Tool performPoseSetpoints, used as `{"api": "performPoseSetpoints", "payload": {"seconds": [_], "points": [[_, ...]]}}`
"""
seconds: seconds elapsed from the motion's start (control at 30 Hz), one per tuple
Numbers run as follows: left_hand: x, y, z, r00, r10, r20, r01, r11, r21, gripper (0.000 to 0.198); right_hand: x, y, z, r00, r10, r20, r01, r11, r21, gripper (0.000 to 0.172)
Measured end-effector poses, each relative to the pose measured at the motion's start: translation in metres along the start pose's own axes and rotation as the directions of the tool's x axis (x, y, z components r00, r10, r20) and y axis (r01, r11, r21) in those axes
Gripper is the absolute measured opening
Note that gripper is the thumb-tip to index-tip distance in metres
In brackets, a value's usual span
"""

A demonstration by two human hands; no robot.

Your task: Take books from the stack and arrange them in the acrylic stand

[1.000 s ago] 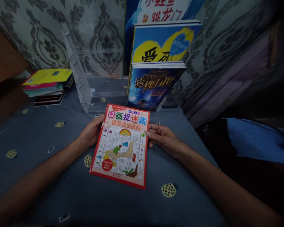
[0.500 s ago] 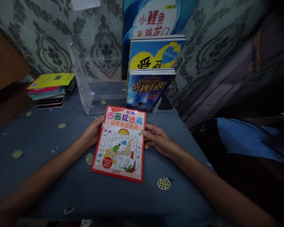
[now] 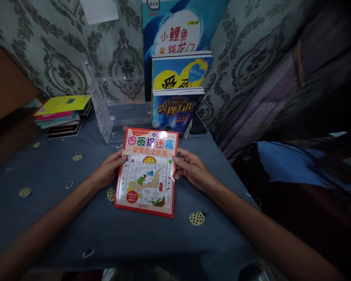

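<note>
Between my hands is a red-bordered picture book [image 3: 148, 177] with a colourful cartoon cover facing up. My left hand [image 3: 109, 169] grips its left edge, thumb on the cover and fingers underneath. On the opposite edge my right hand [image 3: 191, 168] pinches the book, its thumb also on the cover. Just beyond the book stands a clear acrylic rack [image 3: 103, 117]. Its right side holds upright books: a dark blue one [image 3: 175, 113] in front, a blue and yellow one [image 3: 166, 72] behind it, and a tall teal one [image 3: 152, 35] at the back.
A stack of books with a yellow one [image 3: 66, 104] on top lies at the table's far left. Beside the rack is a dark flat object [image 3: 198, 127]. The table wears a grey-blue cloth [image 3: 76, 218] with pineapple prints. Patterned wallpaper [image 3: 125, 62] rises behind, and a curtain [image 3: 269, 89] hangs at right.
My left thumb now shows on the cover, where it was at the edge before. The book is tilted slightly differently and catches more glare. The camera view has shifted a little.
</note>
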State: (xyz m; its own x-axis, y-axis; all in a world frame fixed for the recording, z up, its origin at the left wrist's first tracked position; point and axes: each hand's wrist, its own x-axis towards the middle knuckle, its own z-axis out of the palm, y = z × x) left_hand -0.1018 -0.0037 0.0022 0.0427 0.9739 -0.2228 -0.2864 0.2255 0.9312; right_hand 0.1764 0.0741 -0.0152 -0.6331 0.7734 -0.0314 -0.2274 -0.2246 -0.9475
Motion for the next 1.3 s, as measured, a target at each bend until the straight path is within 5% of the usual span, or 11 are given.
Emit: {"api": "performPoseSetpoints", "payload": {"seconds": [0.27,0.57,0.87,1.3], "points": [[-0.02,0.02,-0.006,0.989,0.01,0.146,-0.036,0.984,0.173,0.05,0.0,-0.013,0.008,0.993,-0.106,0.045,0.11,0.989,-0.1,0.047],[-0.025,0.038,-0.011,0.977,0.179,0.119,-0.204,0.947,0.249,0.04,0.005,-0.053,0.026,0.947,-0.298,0.118,0.32,0.893,-0.316,0.041],[-0.032,0.041,-0.011,0.984,0.137,0.115,-0.169,0.921,0.352,0.042,-0.004,-0.049,0.036,0.921,-0.381,0.078,0.372,0.803,-0.465,0.031],[-0.049,0.054,-0.015,0.963,0.226,0.149,-0.267,0.697,0.665,0.044,0.003,-0.053,0.041,0.898,-0.416,0.144,0.427,0.742,-0.518,0.033]]}}
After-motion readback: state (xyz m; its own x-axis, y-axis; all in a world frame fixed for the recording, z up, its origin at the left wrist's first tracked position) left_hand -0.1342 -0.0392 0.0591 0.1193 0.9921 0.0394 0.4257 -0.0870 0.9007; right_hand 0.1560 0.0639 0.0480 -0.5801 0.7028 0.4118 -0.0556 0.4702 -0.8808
